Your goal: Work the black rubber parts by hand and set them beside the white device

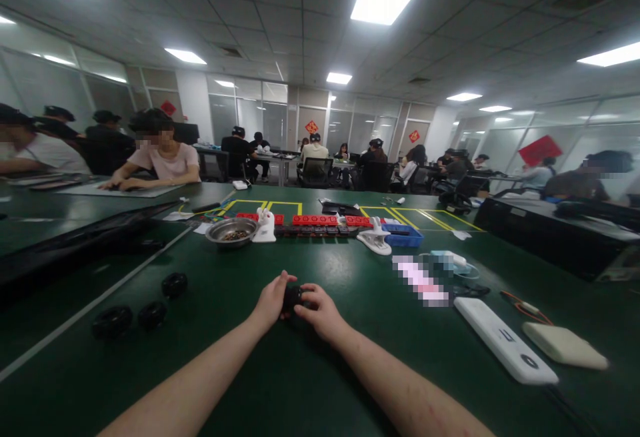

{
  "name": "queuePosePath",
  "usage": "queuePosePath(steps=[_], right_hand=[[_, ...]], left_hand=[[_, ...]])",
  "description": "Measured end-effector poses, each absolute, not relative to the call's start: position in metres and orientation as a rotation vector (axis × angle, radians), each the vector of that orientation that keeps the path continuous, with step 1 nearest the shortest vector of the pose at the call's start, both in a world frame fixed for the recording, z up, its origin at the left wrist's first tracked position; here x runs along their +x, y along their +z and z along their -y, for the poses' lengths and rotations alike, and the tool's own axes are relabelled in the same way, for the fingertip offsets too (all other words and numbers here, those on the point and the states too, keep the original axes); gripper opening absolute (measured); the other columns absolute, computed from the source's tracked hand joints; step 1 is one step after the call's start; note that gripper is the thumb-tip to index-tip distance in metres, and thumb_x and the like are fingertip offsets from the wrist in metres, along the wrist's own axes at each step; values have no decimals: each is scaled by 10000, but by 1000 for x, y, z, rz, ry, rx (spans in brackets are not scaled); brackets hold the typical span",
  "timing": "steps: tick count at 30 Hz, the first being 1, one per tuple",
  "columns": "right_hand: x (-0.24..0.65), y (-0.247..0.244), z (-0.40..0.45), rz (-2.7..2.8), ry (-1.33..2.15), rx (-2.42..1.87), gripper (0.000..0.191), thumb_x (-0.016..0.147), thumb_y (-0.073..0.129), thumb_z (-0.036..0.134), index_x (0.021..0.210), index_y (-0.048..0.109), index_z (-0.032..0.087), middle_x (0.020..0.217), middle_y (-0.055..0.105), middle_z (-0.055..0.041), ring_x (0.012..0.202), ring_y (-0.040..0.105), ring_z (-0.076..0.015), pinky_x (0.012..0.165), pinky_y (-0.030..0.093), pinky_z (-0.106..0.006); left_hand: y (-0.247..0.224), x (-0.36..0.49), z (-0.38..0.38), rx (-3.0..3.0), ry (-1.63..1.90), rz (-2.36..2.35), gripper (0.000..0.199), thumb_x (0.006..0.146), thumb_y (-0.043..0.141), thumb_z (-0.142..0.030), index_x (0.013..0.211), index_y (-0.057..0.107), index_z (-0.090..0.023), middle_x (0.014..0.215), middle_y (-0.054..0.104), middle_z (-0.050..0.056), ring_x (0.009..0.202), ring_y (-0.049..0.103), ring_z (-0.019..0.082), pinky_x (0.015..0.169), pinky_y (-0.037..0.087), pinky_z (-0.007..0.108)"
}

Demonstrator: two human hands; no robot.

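Between my two hands is a small black rounded part, held just above the green table. My left hand closes on its left side, thumb up. Bent fingers of my right hand grip it from the right. Its exact kind is too small and covered to make out. To the left lie three black ring-shaped parts: a larger one, one beside it and one farther back.
Ahead stand a metal bowl of small pieces, red trays, white clip-like stands and a blue bin. On the right lie a long white device, a cream block and cables. Across the table a person works.
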State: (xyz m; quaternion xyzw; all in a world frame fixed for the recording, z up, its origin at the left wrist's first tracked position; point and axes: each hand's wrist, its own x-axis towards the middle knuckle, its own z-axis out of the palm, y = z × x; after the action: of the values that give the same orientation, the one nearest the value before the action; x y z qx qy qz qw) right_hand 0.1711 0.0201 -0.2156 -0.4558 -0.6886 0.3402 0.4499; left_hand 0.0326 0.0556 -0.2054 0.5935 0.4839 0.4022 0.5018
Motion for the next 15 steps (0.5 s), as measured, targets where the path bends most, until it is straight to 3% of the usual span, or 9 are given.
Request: queuePosePath(steps=[4, 8, 12, 15], right_hand=[[173, -215, -18, 1780, 866, -1023, 221, 780, 499, 313, 719, 629, 145, 948, 465, -55, 864, 484, -149, 790, 392, -260], [172, -219, -20, 1679, 837, -1117, 405, 856, 332, 376, 694, 616, 136, 910, 482, -63, 797, 496, -136, 735, 402, -261], [172, -222, -24, 1716, 765, -1145, 304, 800, 461, 324, 601, 591, 134, 914, 482, -61, 831, 489, -142, 760, 393, -260], [174, -222, -25, 1702, 829, -1084, 146, 710, 579, 276, 672, 604, 138, 1004, 449, -66, 868, 484, -150, 748, 404, -250]], left_hand=[[-206, 36, -55, 1533, 966, -1166, 536, 737, 306, -608, 940, 508, -156, 646, 521, 5, 396, 468, 97, 325, 352, 193], [-207, 38, -52, 1607, 1016, -1136, 529, 761, 261, -593, 991, 479, -170, 685, 488, 9, 480, 491, 112, 355, 391, 191], [-209, 38, -51, 1608, 1069, -1091, 550, 771, 219, -592, 1106, 390, -190, 770, 478, 24, 502, 475, 102, 349, 381, 174], [-210, 38, -52, 1546, 1145, -1070, 564, 774, 203, -591, 1150, 328, -190, 801, 470, 28, 461, 444, 80, 333, 360, 166]])
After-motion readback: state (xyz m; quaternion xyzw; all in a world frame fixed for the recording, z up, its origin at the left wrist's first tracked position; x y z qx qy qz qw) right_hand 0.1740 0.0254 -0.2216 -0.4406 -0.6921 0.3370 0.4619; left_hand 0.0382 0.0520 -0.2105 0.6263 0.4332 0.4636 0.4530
